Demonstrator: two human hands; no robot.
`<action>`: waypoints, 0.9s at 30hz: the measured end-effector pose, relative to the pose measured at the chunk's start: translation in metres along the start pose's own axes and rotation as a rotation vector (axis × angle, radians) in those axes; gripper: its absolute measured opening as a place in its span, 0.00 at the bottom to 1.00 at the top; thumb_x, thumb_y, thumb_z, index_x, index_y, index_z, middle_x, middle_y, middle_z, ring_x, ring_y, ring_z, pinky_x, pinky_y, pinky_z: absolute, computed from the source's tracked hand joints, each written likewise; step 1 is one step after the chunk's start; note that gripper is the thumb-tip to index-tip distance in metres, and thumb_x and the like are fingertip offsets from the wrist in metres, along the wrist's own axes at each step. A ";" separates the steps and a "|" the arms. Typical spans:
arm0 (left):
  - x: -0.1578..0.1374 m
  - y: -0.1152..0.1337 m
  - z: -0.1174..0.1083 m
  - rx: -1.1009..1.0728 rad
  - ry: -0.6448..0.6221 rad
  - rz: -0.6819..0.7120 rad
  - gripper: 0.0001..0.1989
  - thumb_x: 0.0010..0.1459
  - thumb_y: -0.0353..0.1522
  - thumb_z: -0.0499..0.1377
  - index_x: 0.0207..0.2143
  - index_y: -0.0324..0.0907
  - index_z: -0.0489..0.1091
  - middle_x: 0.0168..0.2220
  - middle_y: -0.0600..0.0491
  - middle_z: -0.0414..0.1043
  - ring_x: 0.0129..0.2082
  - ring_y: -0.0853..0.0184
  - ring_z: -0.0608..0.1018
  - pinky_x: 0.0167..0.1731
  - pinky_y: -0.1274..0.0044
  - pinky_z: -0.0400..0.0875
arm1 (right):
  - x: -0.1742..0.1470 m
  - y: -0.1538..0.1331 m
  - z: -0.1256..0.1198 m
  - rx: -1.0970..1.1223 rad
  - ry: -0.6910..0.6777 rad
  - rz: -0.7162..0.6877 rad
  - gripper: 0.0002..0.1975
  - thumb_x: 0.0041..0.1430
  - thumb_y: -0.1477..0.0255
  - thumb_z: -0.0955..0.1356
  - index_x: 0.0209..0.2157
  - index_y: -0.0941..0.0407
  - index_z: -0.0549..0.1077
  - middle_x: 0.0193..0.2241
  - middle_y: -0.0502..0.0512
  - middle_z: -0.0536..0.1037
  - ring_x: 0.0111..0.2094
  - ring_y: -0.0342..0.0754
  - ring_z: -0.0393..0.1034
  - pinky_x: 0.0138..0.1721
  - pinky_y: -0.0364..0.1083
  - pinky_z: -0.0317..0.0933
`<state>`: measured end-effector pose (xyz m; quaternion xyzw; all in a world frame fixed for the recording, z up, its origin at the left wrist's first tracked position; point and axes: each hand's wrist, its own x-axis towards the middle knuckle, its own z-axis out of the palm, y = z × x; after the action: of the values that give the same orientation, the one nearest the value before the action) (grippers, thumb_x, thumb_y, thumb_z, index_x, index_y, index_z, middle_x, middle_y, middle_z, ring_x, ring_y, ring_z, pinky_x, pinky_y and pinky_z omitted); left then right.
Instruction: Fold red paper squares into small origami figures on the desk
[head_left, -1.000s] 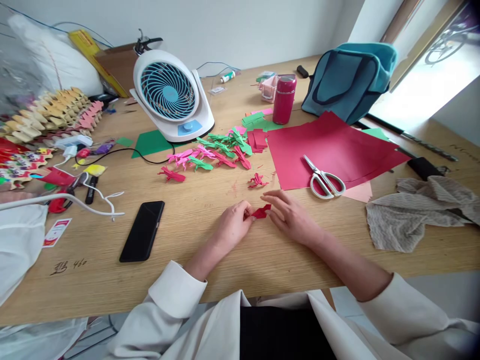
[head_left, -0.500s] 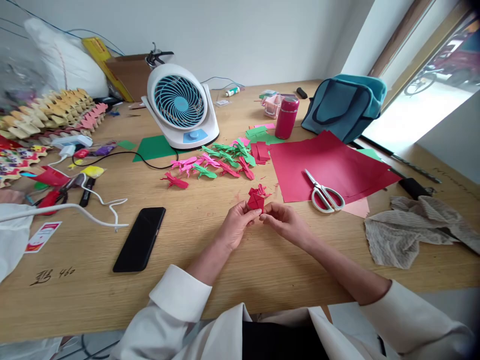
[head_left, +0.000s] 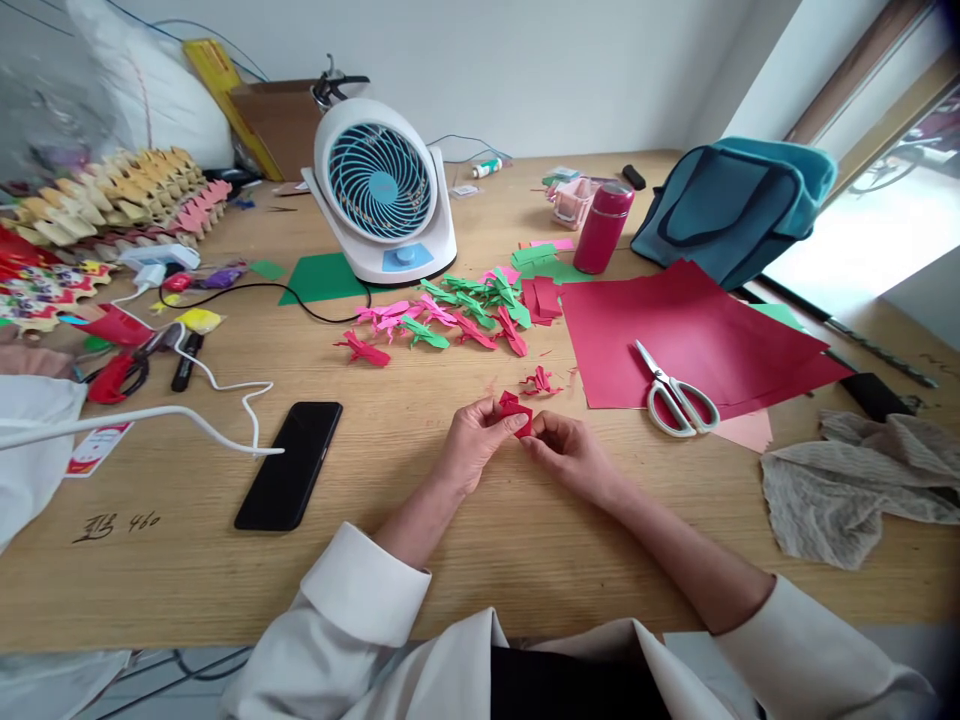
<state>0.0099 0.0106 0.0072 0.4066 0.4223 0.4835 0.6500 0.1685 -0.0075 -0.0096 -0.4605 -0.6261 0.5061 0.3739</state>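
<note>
- Across the wooden table point(head_left: 187, 590), paper and tools crowd around two working hands, so I'd worry about a sleeve dragging something along.
- Spread at the right are big red sheets point(head_left: 615, 350) with scissors point(head_left: 661, 377) lying on top; tugging a sheet could send them sliding.
- Toward the back, a white fan point(head_left: 384, 187) faces this way. I can't tell if it's running, but a gust could scatter anything light.
- Before it lie the green, pink and red paper figures point(head_left: 475, 330), some touching; pulling them apart roughly might bend thin limbs.
- Both hands are closed down small: the left hand point(head_left: 472, 440) pinches the folded red paper point(head_left: 511, 404) under its thumb, and the right hand point(head_left: 574, 455), fingers curled, seems to nip its lower right edge.
- Just beyond them sits a lone red figure point(head_left: 540, 382); a careless knuckle could crush it.
- Between the hands, that folded red paper could crease crookedly if one pinch slips, or tear if both pull.
</note>
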 end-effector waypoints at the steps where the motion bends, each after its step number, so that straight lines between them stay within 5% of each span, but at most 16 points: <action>1: 0.000 -0.001 0.000 -0.002 -0.010 -0.006 0.12 0.43 0.35 0.72 0.26 0.38 0.75 0.26 0.56 0.75 0.29 0.73 0.72 0.36 0.79 0.66 | -0.001 -0.001 0.000 0.000 -0.011 -0.008 0.16 0.60 0.58 0.67 0.28 0.57 0.67 0.23 0.47 0.65 0.24 0.41 0.55 0.25 0.41 0.50; 16: -0.003 0.002 0.002 -0.050 -0.050 -0.081 0.13 0.41 0.36 0.73 0.23 0.37 0.75 0.24 0.55 0.75 0.26 0.72 0.73 0.34 0.78 0.67 | -0.003 0.001 0.001 -0.071 -0.058 -0.060 0.20 0.64 0.59 0.64 0.24 0.55 0.59 0.22 0.46 0.57 0.25 0.41 0.50 0.26 0.42 0.47; 27: -0.005 -0.002 0.000 -0.059 -0.111 -0.122 0.18 0.38 0.38 0.74 0.25 0.36 0.72 0.23 0.57 0.70 0.26 0.74 0.70 0.32 0.80 0.65 | -0.005 0.003 0.003 -0.037 -0.091 -0.120 0.17 0.66 0.61 0.63 0.27 0.57 0.65 0.23 0.47 0.61 0.26 0.42 0.55 0.28 0.42 0.51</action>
<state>0.0094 0.0057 0.0061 0.3871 0.3951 0.4319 0.7124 0.1673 -0.0127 -0.0136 -0.4055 -0.6781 0.4915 0.3664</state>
